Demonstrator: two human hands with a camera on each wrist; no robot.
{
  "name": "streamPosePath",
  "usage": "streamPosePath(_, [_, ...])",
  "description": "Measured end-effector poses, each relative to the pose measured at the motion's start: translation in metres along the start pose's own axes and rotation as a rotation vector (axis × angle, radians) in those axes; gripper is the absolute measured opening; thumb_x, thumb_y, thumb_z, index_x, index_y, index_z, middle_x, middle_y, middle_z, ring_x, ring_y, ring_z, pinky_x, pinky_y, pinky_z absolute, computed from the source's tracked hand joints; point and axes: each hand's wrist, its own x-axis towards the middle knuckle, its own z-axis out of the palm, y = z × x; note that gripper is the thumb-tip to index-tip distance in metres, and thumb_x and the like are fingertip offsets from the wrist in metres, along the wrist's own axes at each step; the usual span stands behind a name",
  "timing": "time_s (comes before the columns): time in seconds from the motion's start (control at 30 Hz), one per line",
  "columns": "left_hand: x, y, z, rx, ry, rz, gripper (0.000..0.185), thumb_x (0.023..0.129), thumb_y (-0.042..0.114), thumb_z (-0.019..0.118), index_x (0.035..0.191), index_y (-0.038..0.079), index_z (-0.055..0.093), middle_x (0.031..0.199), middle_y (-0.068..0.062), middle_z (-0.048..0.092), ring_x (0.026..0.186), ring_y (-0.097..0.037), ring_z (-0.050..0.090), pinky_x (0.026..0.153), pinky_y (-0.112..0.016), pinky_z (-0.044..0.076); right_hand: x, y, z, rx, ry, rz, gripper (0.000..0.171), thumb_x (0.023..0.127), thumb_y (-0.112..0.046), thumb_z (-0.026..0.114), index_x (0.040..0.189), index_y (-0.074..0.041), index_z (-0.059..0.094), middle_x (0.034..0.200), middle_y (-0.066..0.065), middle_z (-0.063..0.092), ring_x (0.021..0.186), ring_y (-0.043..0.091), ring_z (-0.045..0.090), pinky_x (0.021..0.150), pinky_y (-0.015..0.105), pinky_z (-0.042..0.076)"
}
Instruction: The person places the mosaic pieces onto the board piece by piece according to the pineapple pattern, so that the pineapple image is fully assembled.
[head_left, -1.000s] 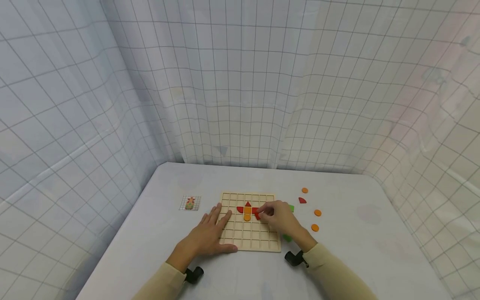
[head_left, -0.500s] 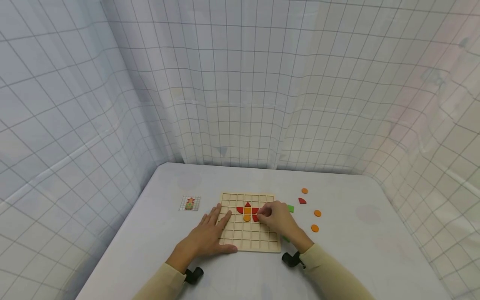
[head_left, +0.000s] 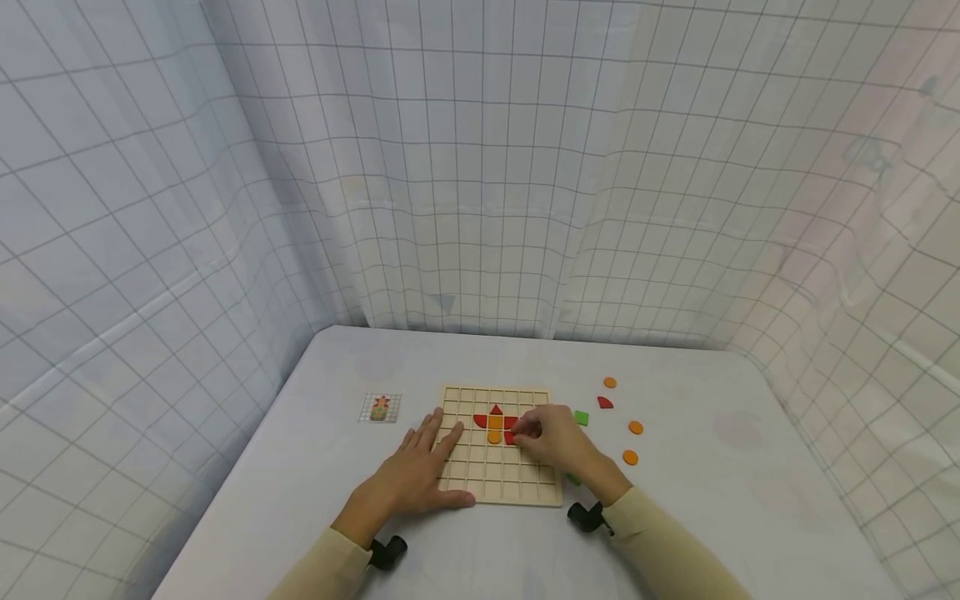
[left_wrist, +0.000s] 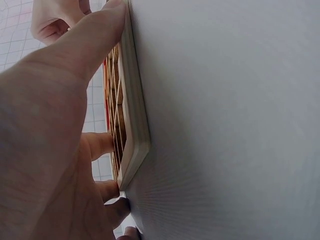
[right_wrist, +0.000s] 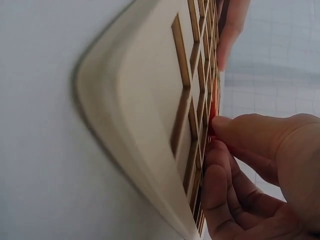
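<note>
Currently: left hand (head_left: 416,475) flat, steadying grid board (head_left: 498,482) | right fingers (head_left: 527,428) pinching red piece (head_left: 511,437) into flower | orange discs (head_left: 635,427), green square (head_left: 581,417) unplaced on bench (head_left: 697,500).

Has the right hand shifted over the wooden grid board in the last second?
Yes, slightly. The right hand has slid left and a little nearer across the wooden grid board, uncovering the green piece beside the board's right edge.
</note>
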Motion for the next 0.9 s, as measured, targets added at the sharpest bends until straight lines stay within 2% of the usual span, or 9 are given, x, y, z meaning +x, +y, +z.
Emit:
streamPosePath(0.1, [0.0, -0.001, 0.0, 0.004, 0.002, 0.002, 0.125, 0.095, 0.079, 0.084, 0.185, 0.01, 0.033, 0.193, -0.033, 0.013, 0.181, -0.054, 0.021, 0.143, -0.074, 0.028, 0.001, -0.003, 0.001, 0.011, -0.001, -0.002, 0.004, 0.102, -0.011, 0.091, 0.102, -0.008, 0.09, 0.092, -0.003, 0.083, 0.077, 0.004, 0.064, 0.071, 0.019, 0.057])
streamPosePath(0.33, [0.002, -0.003, 0.001, 0.004, -0.001, -0.003, 0.124, 0.094, 0.078, 0.085, 0.185, 0.01, 0.033, 0.194, -0.033, 0.013, 0.181, -0.054, 0.021, 0.143, -0.073, 0.028, 0.004, -0.011, 0.005, 0.009, 0.01, 0.01, 0.009, 0.101, -0.009, 0.092, 0.094, -0.013, 0.089, 0.088, -0.005, 0.081, 0.077, 0.004, 0.064, 0.071, 0.019, 0.056])
streamPosePath(0.6, [0.003, -0.004, 0.002, 0.006, -0.005, -0.004, 0.123, 0.095, 0.077, 0.084, 0.185, 0.012, 0.033, 0.194, -0.032, 0.013, 0.181, -0.053, 0.021, 0.144, -0.073, 0.027, 0.004, -0.01, 0.001, 0.001, 0.009, 0.019, 0.006, 0.103, -0.015, 0.091, 0.098, -0.014, 0.091, 0.091, -0.006, 0.084, 0.079, 0.002, 0.068, 0.074, 0.02, 0.06])
streamPosePath(0.9, [0.0, -0.002, 0.002, 0.008, -0.003, 0.001, 0.124, 0.095, 0.076, 0.085, 0.184, 0.009, 0.033, 0.193, -0.034, 0.013, 0.18, -0.054, 0.022, 0.144, -0.073, 0.027, 0.002, 0.004, -0.016, 0.004, 0.095, 0.061, 0.006, 0.102, -0.011, 0.092, 0.107, -0.008, 0.091, 0.097, -0.001, 0.084, 0.082, 0.006, 0.068, 0.075, 0.02, 0.06])
